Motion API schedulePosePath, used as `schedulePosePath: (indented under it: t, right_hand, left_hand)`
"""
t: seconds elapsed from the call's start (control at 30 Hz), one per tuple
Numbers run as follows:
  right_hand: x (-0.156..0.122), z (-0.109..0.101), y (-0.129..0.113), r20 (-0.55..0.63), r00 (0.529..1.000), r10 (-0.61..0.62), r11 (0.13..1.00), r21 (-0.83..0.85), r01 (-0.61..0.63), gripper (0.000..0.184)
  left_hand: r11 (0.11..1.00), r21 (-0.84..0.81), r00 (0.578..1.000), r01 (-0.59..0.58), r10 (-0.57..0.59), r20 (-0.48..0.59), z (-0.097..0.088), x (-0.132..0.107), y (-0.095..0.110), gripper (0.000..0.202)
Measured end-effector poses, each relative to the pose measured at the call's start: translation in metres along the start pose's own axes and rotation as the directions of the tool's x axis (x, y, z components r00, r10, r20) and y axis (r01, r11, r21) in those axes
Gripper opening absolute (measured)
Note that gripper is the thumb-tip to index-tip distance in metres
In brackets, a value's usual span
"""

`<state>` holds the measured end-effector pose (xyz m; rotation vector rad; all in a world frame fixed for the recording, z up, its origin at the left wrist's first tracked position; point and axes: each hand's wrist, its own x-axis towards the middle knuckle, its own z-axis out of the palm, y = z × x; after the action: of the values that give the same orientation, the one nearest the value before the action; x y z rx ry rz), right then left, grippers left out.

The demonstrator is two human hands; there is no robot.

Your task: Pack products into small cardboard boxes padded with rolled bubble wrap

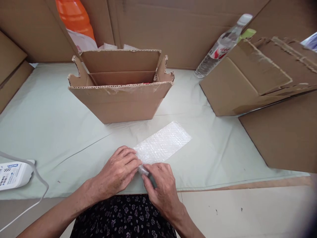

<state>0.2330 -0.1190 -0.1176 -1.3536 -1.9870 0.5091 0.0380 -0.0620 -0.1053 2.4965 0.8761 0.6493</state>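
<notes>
A strip of bubble wrap [164, 142] lies slantwise on the pale green cloth, its far end flat and its near end rolled up under my fingers. My left hand [123, 168] is closed on the left side of the rolled end. On the right side, my right hand [160, 181] pinches the same roll between thumb and fingers. Whatever the roll may contain is hidden by the wrap and my hands. Just beyond the strip stands an open cardboard box [121, 102], with a bit of something red showing inside.
A clear plastic bottle [218, 49] leans at the back right beside more cardboard boxes [230, 89]. Behind the open box is an orange bottle [75, 19]. A white power strip [16, 175] with a grey cable [41, 178] lies at the left. Cardboard walls [185, 29] border the back.
</notes>
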Motion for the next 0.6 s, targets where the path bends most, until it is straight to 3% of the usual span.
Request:
schedulePosePath:
  t: [0.27, 0.43, 0.6]
  right_hand:
    - [-0.01, 0.0, 0.003, -0.054, 0.997, 0.062, 0.998, -0.015, -0.063, 0.016]
    - [-0.012, 0.001, 0.005, -0.081, 0.995, 0.058, 0.996, -0.055, -0.063, 0.014]
    - [-0.013, 0.001, 0.006, -0.134, 0.991, 0.006, 0.994, -0.104, -0.02, 0.028]
  left_hand:
    - [0.992, -0.104, 0.998, 0.07, -0.07, 0.009, 0.007, -0.002, -0.013, 0.028]
    - [0.99, -0.1, 0.99, 0.101, -0.091, 0.105, 0.002, 0.007, -0.015, 0.027]
    - [0.986, -0.038, 0.972, 0.163, -0.154, 0.177, -0.002, 0.02, -0.015, 0.023]
